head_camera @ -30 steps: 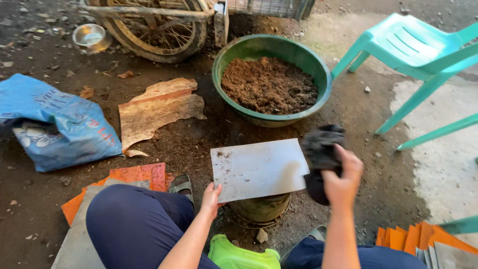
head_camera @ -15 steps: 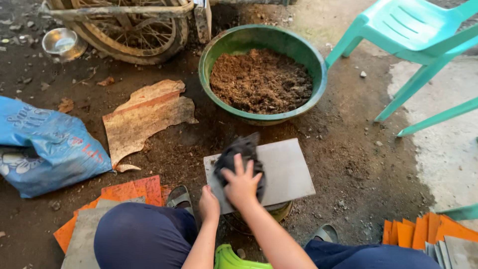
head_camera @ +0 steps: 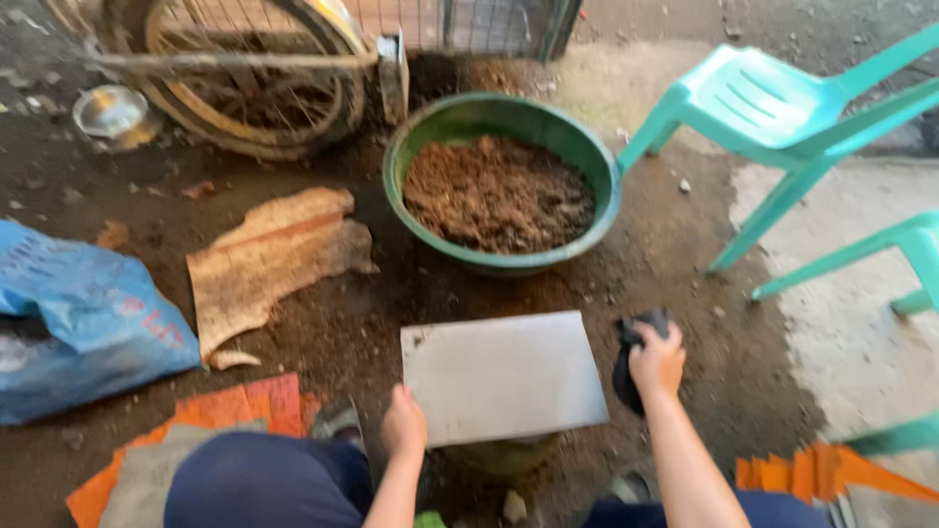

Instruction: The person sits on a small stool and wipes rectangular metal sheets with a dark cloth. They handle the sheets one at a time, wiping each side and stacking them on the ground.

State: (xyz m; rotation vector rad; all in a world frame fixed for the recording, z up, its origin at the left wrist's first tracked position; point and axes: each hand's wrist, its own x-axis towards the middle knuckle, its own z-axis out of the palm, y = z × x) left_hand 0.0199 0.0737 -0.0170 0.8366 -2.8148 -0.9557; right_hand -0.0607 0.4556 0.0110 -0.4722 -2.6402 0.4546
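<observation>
Head view, looking down past 2 dark-blue trouser knees. Right hand (head_camera: 657,360) curled tight around a crumpled black cloth (head_camera: 626,364), fingers closed over the top, cloth bulging out on the inner side and just above the knuckles. Cloth and fist held just off the right edge of a flat grey rectangular slab (head_camera: 504,376), whether touching it too blurred to tell. Left hand (head_camera: 403,426) set on the slab's near left corner, fingers bent over the edge; gripping it or only resting there, cannot tell. Slab lying level on a round greenish container (head_camera: 499,455), mostly hidden below it, between the 2 hands.

Beyond the slab, straight ahead of the hands: round green plastic basin (head_camera: 416,147) filled with brown crumbly soil (head_camera: 499,191), well apart from both hands. Left of the left hand: torn brown cardboard sheet (head_camera: 269,259) on the dirt, farther left a blue woven sack (head_camera: 83,313). Under the left knee, orange corrugated sheets (head_camera: 249,406). Right of the right hand and beyond it: turquoise plastic chair (head_camera: 782,108). At the far top left, a spoked wheel (head_camera: 245,78) and a small metal bowl (head_camera: 110,110).
</observation>
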